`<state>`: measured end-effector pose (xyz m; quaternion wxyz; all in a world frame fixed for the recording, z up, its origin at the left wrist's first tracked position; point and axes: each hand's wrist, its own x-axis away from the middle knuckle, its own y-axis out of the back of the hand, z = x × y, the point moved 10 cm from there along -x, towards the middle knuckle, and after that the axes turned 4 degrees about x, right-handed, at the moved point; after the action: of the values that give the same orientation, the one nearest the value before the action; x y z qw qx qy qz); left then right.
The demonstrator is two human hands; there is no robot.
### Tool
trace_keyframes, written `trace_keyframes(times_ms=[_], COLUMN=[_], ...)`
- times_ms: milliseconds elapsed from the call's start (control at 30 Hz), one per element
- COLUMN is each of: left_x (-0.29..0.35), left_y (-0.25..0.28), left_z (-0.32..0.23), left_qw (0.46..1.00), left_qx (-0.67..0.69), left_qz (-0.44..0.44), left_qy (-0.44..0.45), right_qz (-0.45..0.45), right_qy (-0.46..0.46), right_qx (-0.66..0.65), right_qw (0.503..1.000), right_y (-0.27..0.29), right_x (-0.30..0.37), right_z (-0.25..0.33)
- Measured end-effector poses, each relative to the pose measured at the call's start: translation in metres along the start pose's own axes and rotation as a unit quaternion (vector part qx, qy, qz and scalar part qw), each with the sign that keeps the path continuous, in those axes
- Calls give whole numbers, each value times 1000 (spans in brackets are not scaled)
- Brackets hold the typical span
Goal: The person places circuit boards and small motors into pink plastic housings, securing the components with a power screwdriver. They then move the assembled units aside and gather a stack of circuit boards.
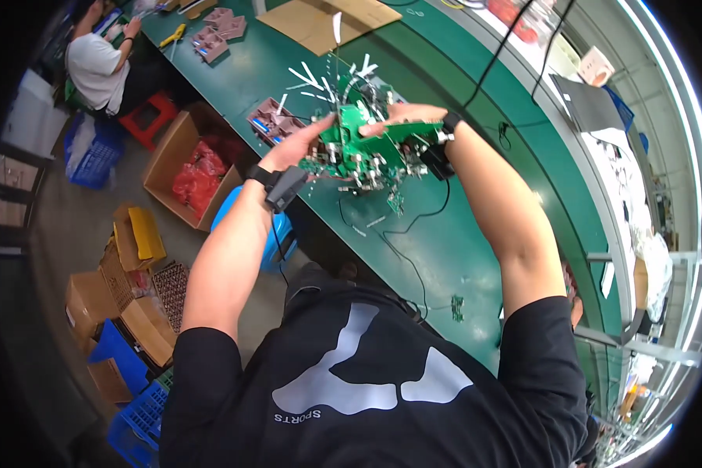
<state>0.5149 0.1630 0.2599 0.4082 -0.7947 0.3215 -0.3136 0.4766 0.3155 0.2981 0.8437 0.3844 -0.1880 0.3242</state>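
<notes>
Open brown carton (pixel 181 160) with red bags stood on the floor left of the green bench (pixel 444 249); flat cardboard sheet (pixel 327 22) lay at the bench's far end. Green circuit board (pixel 359 144) was raised above the bench, between both hands: left hand (pixel 298 144) gripping its left edge, right hand (pixel 405 117) clasped over the top.

A green circuit board (pixel 364 143), studded with components and wires, is held tilted above the green bench.

green circuit board (pixel 364 140), green bench (pixel 452 234), red stool (pixel 150 117)
</notes>
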Motion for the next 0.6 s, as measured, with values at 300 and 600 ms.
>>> trace_keyframes(times_ms=[300,600], left_x=[-25,-166], left_y=[65,210], left_z=[-199,-285], left_qw=[991,970], left_qx=[-56,-188], left_qz=[1,-20], left_qy=[-123,-154], right_qz=[-71,-126], right_qy=[-41,133], right_qx=[177,38], right_qw=[981,982], right_y=[108,164], right_x=[-85,-286], right_z=[189,102])
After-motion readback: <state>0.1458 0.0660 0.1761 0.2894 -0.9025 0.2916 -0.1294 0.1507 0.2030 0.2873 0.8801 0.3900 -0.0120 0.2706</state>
